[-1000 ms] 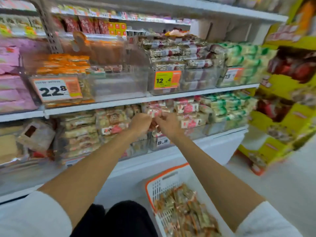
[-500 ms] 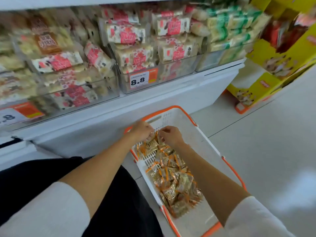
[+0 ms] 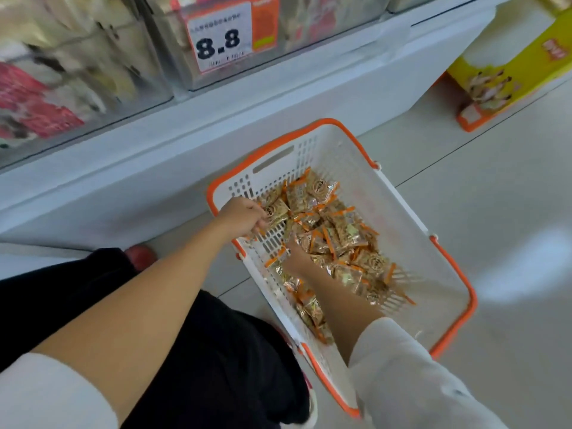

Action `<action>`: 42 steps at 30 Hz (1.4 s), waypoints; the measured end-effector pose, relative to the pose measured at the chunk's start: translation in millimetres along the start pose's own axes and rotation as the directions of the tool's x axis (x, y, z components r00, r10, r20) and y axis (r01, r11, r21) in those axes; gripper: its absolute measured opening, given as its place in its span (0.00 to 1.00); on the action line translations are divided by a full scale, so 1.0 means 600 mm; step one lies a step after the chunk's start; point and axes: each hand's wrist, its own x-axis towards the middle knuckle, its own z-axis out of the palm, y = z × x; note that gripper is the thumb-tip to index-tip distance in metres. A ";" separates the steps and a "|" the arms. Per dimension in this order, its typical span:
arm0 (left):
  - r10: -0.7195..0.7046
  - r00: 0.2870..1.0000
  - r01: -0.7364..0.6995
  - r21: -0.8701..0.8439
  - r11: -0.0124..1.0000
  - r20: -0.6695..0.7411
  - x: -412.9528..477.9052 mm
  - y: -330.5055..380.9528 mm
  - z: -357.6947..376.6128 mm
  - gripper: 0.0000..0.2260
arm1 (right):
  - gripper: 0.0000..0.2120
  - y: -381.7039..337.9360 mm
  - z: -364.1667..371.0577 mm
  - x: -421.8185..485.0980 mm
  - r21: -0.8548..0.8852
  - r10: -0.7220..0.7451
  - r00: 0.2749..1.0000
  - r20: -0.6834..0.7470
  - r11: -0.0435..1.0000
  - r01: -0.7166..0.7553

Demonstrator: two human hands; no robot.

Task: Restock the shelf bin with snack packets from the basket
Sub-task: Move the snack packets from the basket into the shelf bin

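Now | snack packets (image 3: 337, 239) heaped in white, orange-rimmed basket (image 3: 343, 150) on floor (image 3: 495, 181) below shelf bin (image 3: 297, 29) | left hand (image 3: 244, 216) curled, seemingly pinching one packet | right hand (image 3: 295, 258) buried in heap, grip unreadable | likely light, crinkly, slippery film: pinch crimped ends, don't crush

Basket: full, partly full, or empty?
Partly full. Snack packets lie loose across the basket floor, well below the rim; bare white mesh shows at the near end.

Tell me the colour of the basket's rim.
Orange, over a white perforated body; the head view shows the basket rim clearly.
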 end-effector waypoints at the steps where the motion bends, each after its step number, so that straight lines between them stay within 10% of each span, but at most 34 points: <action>1: 0.003 1.000 -0.003 -0.002 1.000 -0.014 0.004 -0.004 -0.002 0.10 | 0.34 -0.002 0.007 0.006 -0.015 0.003 1.000 0.016 1.000 -0.003; 7: -0.018 0.999 0.017 -0.018 1.000 -0.028 0.008 -0.005 -0.004 0.12 | 0.12 0.006 0.013 0.033 -0.258 -0.002 0.997 -0.072 0.966 -0.017; 13: -0.031 0.997 0.018 -0.165 0.986 -0.077 -0.019 0.027 -0.011 0.09 | 0.08 -0.046 -0.080 -0.037 0.232 -0.076 0.941 -0.330 0.960 0.159; 18: -0.080 0.989 0.032 -0.348 0.937 -0.125 -0.060 0.070 -0.048 0.11 | 0.07 -0.136 -0.133 -0.145 0.037 -0.366 0.610 -0.702 0.838 0.545; 22: 0.019 1.000 -0.019 -0.498 0.867 -0.004 -0.114 0.139 -0.096 0.23 | 0.05 -0.209 -0.144 -0.242 -0.348 -0.686 0.363 -0.631 0.668 0.658; 26: 0.108 0.978 -0.185 -0.510 0.840 -0.177 -0.189 0.195 -0.143 0.08 | 0.05 -0.264 -0.152 -0.332 -0.555 -0.855 0.091 -0.511 0.409 0.724; 29: 0.185 0.968 -0.246 -0.498 0.832 -0.170 -0.245 0.212 -0.187 0.13 | 0.11 -0.302 -0.181 -0.389 -0.291 -0.661 0.105 -0.743 0.461 0.838; 34: 0.325 0.929 -0.369 -0.511 0.776 -0.178 -0.323 0.250 -0.247 0.12 | 0.28 -0.403 -0.250 -0.460 -0.038 -0.580 0.400 -0.710 0.598 0.800; 42: 0.456 0.872 -0.460 -0.619 0.637 -0.178 -0.407 0.275 -0.340 0.17 | 0.27 -0.531 -0.278 -0.560 -0.358 -0.725 0.095 -0.682 0.444 0.821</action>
